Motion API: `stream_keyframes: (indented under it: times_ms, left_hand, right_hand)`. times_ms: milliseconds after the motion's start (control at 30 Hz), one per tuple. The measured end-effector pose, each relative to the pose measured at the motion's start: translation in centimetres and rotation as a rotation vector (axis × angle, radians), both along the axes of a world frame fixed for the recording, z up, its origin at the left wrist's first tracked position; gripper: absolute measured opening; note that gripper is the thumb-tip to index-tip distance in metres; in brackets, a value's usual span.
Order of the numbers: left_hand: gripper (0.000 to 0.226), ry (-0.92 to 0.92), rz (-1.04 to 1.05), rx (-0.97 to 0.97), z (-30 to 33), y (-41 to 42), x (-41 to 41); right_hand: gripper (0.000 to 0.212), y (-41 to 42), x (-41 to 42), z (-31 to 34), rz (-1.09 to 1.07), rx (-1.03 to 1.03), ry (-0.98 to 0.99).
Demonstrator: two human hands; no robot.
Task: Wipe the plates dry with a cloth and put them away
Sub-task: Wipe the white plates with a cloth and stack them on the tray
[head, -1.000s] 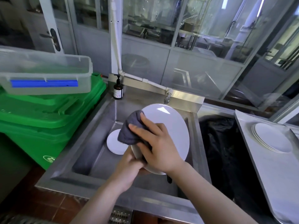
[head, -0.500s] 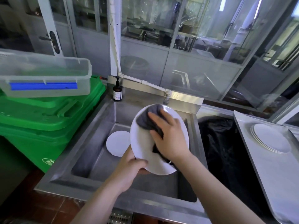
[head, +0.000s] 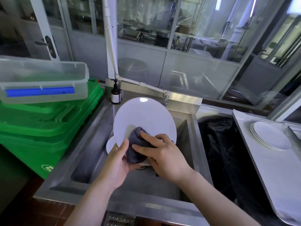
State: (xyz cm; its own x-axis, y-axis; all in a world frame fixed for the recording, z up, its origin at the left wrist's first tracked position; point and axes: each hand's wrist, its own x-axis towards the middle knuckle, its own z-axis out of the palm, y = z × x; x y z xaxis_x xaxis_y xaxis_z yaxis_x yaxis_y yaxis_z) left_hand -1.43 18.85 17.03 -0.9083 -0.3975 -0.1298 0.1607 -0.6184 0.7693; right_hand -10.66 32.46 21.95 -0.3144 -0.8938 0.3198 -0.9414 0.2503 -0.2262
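Above the sink point(head: 91, 141), I see my left hand point(head: 117, 162) gripping the white plate point(head: 143, 118) by its lower edge, tilted up. My right hand point(head: 164, 156) presses the grey cloth point(head: 136, 147) there, fingers spread. Stacked plates point(head: 270, 136) sit on the right table point(head: 268, 168).

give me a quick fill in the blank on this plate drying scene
1. The right hand presses a ____ cloth on the held plate.
2. The left hand holds that plate over the ____.
3. The stack of plates lies to the person's ____.
4. The bins under the clear box are ____.

Missing: grey; sink; right; green
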Motion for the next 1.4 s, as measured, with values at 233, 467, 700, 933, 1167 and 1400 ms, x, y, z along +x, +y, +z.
stream_keyframes:
  times_ms: [233, 467, 700, 933, 1167, 1400]
  left_hand:
    - [0.044, -0.022, 0.204, -0.156, 0.2, -0.8, 0.0]
    - [0.044, -0.016, 0.133, -0.423, 1.9, -1.1, -0.4]
    - [0.035, -0.103, 0.14, -1.068, 6.6, -1.8, -1.7]
    - [0.042, -0.021, 0.134, -1.633, 10.0, -2.8, -2.2]
    - [0.057, 0.082, 0.233, -2.058, 13.0, -5.0, -1.9]
    - [0.068, 0.314, 0.293, -1.834, 13.7, -7.6, -3.0]
  right_hand:
    - [0.05, 2.1, -3.3, -2.0, -0.147, -0.034, -0.012]
    - [0.054, 1.9, -6.1, -2.6, -0.498, -0.192, -0.182]
    - [0.062, -0.9, -5.8, 1.0, -0.442, -0.758, -0.789]
    - [0.06, -1.3, -3.9, 7.4, -0.163, -1.09, -1.705]
    - [0.073, 0.2, -2.6, 10.7, -0.047, -0.983, -1.825]
    - [0.029, 0.7, -2.9, 10.5, -0.092, -1.101, -1.851]
